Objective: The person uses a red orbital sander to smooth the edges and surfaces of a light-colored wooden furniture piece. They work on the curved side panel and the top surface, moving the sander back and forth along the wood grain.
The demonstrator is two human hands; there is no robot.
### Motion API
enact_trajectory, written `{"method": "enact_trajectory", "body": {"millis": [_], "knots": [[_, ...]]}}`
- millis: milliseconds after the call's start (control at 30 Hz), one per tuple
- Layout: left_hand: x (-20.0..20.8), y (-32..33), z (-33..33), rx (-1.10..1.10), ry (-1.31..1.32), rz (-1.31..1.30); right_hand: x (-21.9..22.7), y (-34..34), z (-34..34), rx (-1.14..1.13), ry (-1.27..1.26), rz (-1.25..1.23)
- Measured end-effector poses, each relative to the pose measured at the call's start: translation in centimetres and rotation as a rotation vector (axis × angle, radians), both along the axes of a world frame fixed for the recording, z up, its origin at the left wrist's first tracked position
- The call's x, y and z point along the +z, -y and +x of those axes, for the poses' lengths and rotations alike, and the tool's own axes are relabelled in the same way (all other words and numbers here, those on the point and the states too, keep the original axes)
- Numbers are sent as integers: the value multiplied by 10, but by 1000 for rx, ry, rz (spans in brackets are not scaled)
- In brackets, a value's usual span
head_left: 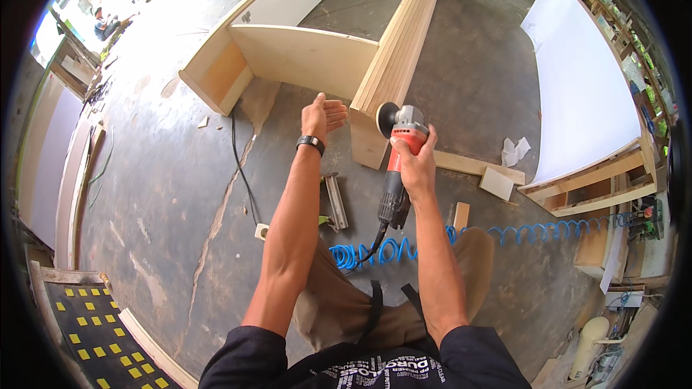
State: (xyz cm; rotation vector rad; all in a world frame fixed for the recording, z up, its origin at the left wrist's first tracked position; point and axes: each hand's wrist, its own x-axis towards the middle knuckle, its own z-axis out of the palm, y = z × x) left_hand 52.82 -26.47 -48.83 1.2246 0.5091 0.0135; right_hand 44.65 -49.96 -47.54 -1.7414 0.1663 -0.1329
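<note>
Here's the red-and-grey grinder (406, 140), just right of centre, off the near end of the ridged wooden beam (401, 50)! Its long axis runs almost upright: head at twelve o'clock, a hair towards one, black tail at six. The round disc (387, 119) faces nine o'clock, right up by the beam's end; whether they touch, I can't tell.

The right hand (416, 166) has it, fingers wrapped round the red body. Over at ten o'clock from the tool, the left hand (326, 115) is unclenched and bare of any load, fingers stretched towards three, a dark watch (311, 144) on the wrist.

Now outward! The beam and its pale wooden frame (303, 54) block the way from eleven to twelve. Below, at six, the power cord (374, 243) drops among the blue coiled hose (404, 248), which spirals away past three. A silver tool (336, 202) lies at eight, a wood block (461, 215) at four, crumpled paper (515, 151) at three, and a big white panel (591, 94) stands at two.
</note>
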Motion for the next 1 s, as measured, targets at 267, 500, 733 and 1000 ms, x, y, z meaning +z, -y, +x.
{"method": "enact_trajectory", "body": {"millis": [267,500,733,1000], "knots": [[-10,-28,6,108,-59,-70,23,-12,5,19,-66,27],[-6,-43,10,188,-93,-134,7,2,7,-25,-59,203],[-1,-52,5,225,-81,-151,45,-24,-3,1,-112,-112],[6,-50,3,245,-68,-171,25,-15,-1,-14,-61,-17]]}}
